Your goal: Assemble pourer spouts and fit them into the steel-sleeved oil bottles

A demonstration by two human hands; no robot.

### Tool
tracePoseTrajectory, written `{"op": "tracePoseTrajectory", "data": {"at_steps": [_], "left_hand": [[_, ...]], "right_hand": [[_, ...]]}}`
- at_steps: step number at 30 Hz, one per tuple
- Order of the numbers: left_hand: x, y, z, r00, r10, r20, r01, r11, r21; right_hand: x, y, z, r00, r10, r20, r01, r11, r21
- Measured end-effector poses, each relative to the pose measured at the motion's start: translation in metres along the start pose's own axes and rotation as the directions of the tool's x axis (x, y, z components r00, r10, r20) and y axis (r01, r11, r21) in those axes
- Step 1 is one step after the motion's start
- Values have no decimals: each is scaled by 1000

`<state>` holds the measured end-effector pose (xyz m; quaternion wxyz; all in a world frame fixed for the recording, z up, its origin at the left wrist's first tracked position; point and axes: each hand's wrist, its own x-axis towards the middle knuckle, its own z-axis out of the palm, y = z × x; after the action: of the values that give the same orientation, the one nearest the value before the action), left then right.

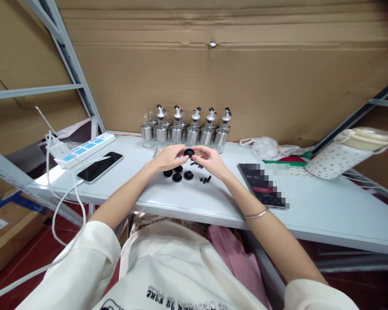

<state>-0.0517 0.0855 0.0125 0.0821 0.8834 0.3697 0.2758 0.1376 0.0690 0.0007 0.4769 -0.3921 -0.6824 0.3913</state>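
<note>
Between my left hand [168, 157] and my right hand [211, 158] is a round black stopper [189, 152], its ribbed-looking face turned toward me. Fingertips of both hands pinch it from either side, just above the table. Below my hands lie several more black stoppers [188, 175]. Small black plugs [205, 179] sit to their right, near my right wrist. Other little black pieces [198, 165] show partly behind my right hand. Beyond the hands stand glass oil bottles [192, 135] with steel sleeves; several carry pour spouts [195, 113] with black flaps.
A phone [100, 167] and a white power strip [86, 150] with cables lie on the left. To the right are a phone with a timer [261, 185], a clear plastic bag [265, 147] and a tilted spotted flask [338, 153]. Cardboard [226, 77] walls the back.
</note>
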Motion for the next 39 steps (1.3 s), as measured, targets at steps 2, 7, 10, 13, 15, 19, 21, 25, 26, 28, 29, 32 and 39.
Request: {"op": "tracePoseTrajectory", "data": {"at_steps": [2, 7, 10, 13, 15, 19, 21, 25, 26, 28, 29, 32, 39], "left_hand": [[0, 0, 0, 1000, -8, 1, 9, 1000, -18], [0, 0, -1, 1000, 5, 7, -5, 1000, -27], [0, 0, -1, 1000, 12, 0, -12, 999, -33], [0, 0, 0, 1000, 18, 0, -18, 999, -43], [1, -1, 0, 1000, 25, -2, -25, 998, -49], [1, -1, 0, 1000, 28, 2, -28, 998, -59], [1, 0, 0, 1000, 28, 4, -28, 998, -61], [1, 1, 0, 1000, 27, 4, -27, 998, -63], [1, 1, 0, 1000, 27, 3, -26, 998, -65], [0, 1, 0, 1000, 30, 3, -30, 997, -69], [0, 1, 0, 999, 33, 2, -33, 997, -70], [0, 2, -1, 999, 40, 0, -39, 997, -71], [1, 3, -1, 999, 35, 1, -35, 997, -72]], "right_hand": [[0, 0, 0, 1000, -8, 14, 8, 1000, -13], [1, 4, 0, 999, -38, 18, 38, 999, -32], [1, 5, 0, 998, -55, 17, 55, 998, -22], [1, 5, 0, 998, -56, 22, 56, 998, -8], [1, 5, 1, 998, -53, 21, 53, 999, 0], [1, 4, 1, 998, -57, 21, 57, 998, 9], [1, 5, 1, 998, -64, 24, 64, 998, 13], [1, 5, 1, 998, -64, 27, 64, 998, 16], [1, 5, 2, 998, -62, 28, 62, 998, 19], [1, 5, 2, 997, -67, 26, 66, 998, 18], [1, 5, 2, 997, -72, 24, 72, 997, 10], [0, 6, 2, 995, -94, 14, 94, 995, -31], [-1, 7, 2, 990, -141, 19, 142, 986, -84]]}}
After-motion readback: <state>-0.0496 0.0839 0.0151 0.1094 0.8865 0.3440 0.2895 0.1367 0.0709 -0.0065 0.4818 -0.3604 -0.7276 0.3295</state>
